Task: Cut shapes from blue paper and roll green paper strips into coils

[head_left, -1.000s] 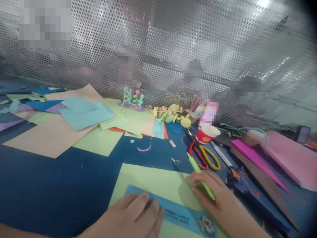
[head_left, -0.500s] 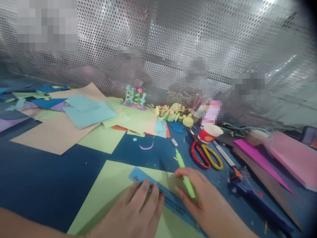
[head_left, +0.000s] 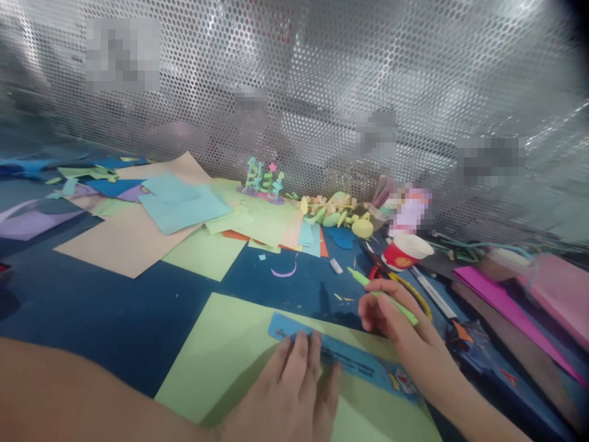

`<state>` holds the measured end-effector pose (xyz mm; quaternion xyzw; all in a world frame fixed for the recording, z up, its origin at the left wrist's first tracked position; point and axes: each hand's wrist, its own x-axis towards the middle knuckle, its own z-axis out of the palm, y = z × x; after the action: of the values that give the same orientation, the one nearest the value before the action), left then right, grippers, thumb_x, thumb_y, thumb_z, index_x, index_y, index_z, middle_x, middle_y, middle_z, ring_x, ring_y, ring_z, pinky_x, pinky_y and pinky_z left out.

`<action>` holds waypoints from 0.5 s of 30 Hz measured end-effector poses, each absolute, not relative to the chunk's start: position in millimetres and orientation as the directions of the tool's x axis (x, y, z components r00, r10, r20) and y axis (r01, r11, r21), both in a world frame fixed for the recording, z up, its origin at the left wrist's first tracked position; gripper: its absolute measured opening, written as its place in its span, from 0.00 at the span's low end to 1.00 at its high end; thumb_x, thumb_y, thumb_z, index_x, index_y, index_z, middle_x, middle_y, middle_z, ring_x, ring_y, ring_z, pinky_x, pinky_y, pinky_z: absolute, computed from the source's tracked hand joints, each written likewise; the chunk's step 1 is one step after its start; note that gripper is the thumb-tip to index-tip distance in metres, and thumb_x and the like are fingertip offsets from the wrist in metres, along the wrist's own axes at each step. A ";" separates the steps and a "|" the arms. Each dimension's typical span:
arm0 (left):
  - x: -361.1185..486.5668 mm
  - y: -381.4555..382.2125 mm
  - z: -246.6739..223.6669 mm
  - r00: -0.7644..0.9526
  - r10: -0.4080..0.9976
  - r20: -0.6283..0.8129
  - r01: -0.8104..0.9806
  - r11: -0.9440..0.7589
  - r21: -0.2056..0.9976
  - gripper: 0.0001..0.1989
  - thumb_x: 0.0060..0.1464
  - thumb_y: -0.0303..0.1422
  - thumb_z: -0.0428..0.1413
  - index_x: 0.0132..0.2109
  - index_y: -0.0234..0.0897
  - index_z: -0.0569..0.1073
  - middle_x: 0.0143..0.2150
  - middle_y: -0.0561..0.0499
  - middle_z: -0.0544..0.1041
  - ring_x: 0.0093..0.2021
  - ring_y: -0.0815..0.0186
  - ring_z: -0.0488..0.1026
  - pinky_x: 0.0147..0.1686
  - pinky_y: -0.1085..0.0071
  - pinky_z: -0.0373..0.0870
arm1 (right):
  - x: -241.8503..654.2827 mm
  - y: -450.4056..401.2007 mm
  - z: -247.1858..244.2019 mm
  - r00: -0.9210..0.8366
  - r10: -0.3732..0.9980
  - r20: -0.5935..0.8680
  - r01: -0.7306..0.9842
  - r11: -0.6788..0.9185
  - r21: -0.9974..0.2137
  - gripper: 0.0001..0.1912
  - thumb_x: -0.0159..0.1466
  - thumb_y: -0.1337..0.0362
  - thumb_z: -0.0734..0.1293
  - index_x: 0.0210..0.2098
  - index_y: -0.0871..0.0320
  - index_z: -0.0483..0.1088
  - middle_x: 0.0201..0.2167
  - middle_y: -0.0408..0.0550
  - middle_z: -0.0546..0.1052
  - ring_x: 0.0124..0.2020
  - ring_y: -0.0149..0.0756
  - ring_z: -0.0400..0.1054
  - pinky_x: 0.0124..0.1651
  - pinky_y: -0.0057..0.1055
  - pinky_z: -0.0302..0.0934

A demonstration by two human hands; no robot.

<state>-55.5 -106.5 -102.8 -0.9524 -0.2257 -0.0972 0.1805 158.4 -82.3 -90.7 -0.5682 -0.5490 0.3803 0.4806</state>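
A light green sheet of paper (head_left: 207,344) lies in front of me on the dark blue table. Across it slants a blue ruler (head_left: 350,356) with dark print and a cartoon picture at its right end. My left hand (head_left: 294,380) rests on the ruler's left half, fingers stretched out and pressing it against the paper. Above the sheet's right edge, my right hand (head_left: 405,319) holds a slim light green pen (head_left: 391,299) between thumb and fingers, its pointed end toward the far left. The pen is clear of the paper and ruler.
Red-and-yellow-handled scissors (head_left: 414,291), a paper cup (head_left: 405,252), a white-handled tool (head_left: 432,291) and a dark blue glue gun (head_left: 483,362) lie to the right. Loose coloured sheets (head_left: 184,209) and small paper models (head_left: 264,181) stand before a perforated metal screen (head_left: 313,92).
The ruler has turned to a shallower slant on the sheet, its picture end now uncovered. My right hand has moved right and away from the ruler with the pen. The view has shifted slightly left.
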 end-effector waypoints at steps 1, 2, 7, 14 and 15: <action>-55.6 -105.8 -103.0 0.880 0.389 0.272 0.463 -0.831 -0.308 0.20 0.59 0.27 0.44 0.57 0.29 0.64 0.52 0.38 0.73 0.51 0.55 0.71 0.47 0.62 0.62 | 160.1 -82.1 -88.4 0.109 0.987 0.120 0.297 0.083 -0.951 0.10 0.64 0.53 0.60 0.36 0.53 0.64 0.26 0.42 0.69 0.27 0.31 0.62 0.33 0.28 0.58; -55.7 -105.2 -103.2 0.881 0.385 0.275 0.461 -0.830 -0.314 0.19 0.59 0.27 0.44 0.56 0.29 0.66 0.53 0.39 0.73 0.51 0.56 0.70 0.47 0.62 0.61 | 161.8 -81.8 -85.6 0.100 0.985 0.140 0.335 0.099 -0.937 0.11 0.64 0.53 0.61 0.33 0.54 0.65 0.24 0.41 0.67 0.26 0.31 0.60 0.32 0.27 0.57; -54.4 -102.8 -102.8 0.880 0.393 0.268 0.463 -0.837 -0.293 0.20 0.59 0.28 0.43 0.56 0.27 0.67 0.53 0.38 0.73 0.51 0.56 0.70 0.47 0.63 0.59 | 161.9 -76.3 -68.3 -0.014 0.998 -0.057 0.282 -0.050 -0.958 0.20 0.65 0.48 0.55 0.34 0.55 0.70 0.17 0.40 0.62 0.20 0.30 0.55 0.25 0.28 0.51; -54.5 -103.9 -102.8 0.881 0.383 0.276 0.463 -0.815 -0.347 0.20 0.60 0.27 0.42 0.56 0.28 0.67 0.52 0.40 0.74 0.49 0.55 0.71 0.46 0.62 0.59 | 132.6 -56.9 -53.2 -0.151 0.984 -0.098 0.241 -0.060 -0.969 0.20 0.64 0.48 0.58 0.30 0.57 0.70 0.13 0.38 0.62 0.18 0.27 0.56 0.25 0.26 0.53; -54.6 -104.2 -104.1 0.875 0.387 0.292 0.474 -0.810 -0.345 0.19 0.60 0.27 0.42 0.55 0.28 0.67 0.52 0.40 0.74 0.49 0.55 0.71 0.46 0.62 0.59 | 127.9 -54.0 -52.6 -0.163 0.983 -0.090 0.265 -0.045 -0.963 0.22 0.64 0.48 0.57 0.31 0.58 0.71 0.14 0.38 0.62 0.18 0.28 0.56 0.26 0.26 0.54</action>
<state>-54.6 -104.2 -104.1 -0.9456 -0.2277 -0.1042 0.2077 127.9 -54.0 -52.6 -0.5328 -0.5854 0.4885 0.3672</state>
